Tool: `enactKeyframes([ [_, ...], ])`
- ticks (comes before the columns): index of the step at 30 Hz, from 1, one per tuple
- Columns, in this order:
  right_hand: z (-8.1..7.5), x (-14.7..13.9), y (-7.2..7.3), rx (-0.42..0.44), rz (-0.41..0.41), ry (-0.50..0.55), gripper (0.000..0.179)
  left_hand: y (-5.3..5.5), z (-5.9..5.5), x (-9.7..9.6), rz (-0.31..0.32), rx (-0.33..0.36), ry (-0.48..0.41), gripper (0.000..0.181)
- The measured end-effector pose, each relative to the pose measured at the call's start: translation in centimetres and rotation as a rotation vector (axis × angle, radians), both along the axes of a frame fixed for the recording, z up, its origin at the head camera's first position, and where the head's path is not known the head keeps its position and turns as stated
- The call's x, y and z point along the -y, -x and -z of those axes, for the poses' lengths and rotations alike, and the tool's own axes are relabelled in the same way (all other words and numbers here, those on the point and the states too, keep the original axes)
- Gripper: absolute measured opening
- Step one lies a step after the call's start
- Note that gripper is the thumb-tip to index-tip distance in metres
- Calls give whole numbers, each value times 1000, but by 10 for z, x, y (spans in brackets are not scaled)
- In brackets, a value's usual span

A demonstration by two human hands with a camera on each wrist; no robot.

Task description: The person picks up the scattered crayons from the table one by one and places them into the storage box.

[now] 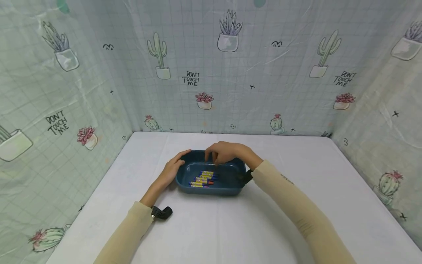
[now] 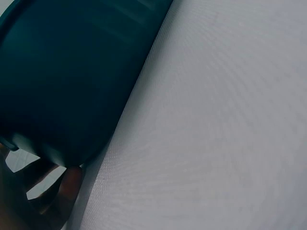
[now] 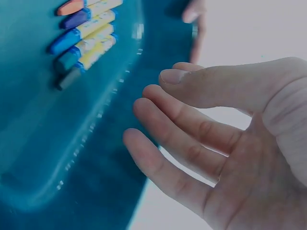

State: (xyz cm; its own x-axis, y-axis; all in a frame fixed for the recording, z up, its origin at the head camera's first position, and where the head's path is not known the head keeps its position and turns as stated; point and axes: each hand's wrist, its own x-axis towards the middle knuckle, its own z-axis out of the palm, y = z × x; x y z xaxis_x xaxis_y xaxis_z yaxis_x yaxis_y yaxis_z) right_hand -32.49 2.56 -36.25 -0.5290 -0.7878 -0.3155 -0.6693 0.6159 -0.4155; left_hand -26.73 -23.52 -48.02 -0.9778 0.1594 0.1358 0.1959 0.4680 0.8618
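A dark blue-green tray (image 1: 227, 189) with raised walls sits on the table. Several crayons (image 1: 204, 178) in yellow wrappers lie side by side in its left part; orange, purple, blue and dark green tips show on the crayons (image 3: 88, 28) in the right wrist view. My left hand (image 1: 171, 169) grips the tray's left end, thumb over the rim and fingers against the outer wall. Above the tray's far side hangs my right hand (image 1: 225, 152), palm down. In the right wrist view its fingers (image 3: 165, 127) are slightly bent and hold nothing.
White cloth covers the table (image 1: 204, 227) around the tray. Behind and on both sides stands a curtain (image 1: 250, 102) printed with cacti. A black camera (image 1: 161, 212) is strapped to the left wrist, and another (image 1: 245, 177) at the right wrist overlaps the tray's right end.
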Motion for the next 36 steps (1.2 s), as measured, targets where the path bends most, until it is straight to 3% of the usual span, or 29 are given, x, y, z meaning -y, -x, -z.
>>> enactKeyframes([
  [8,-13,-40,-13,-32,55,121,35,-2,2,1,0,-3,-11,51],
  [15,-10,-85,-23,-65,172,208,29,-2,4,2,-1,-1,-11,51],
  [26,16,-148,-33,-74,340,320,30,0,2,-1,-4,-20,7,51],
  [36,39,-175,-35,-15,583,367,38,0,2,0,-2,-18,3,51],
])
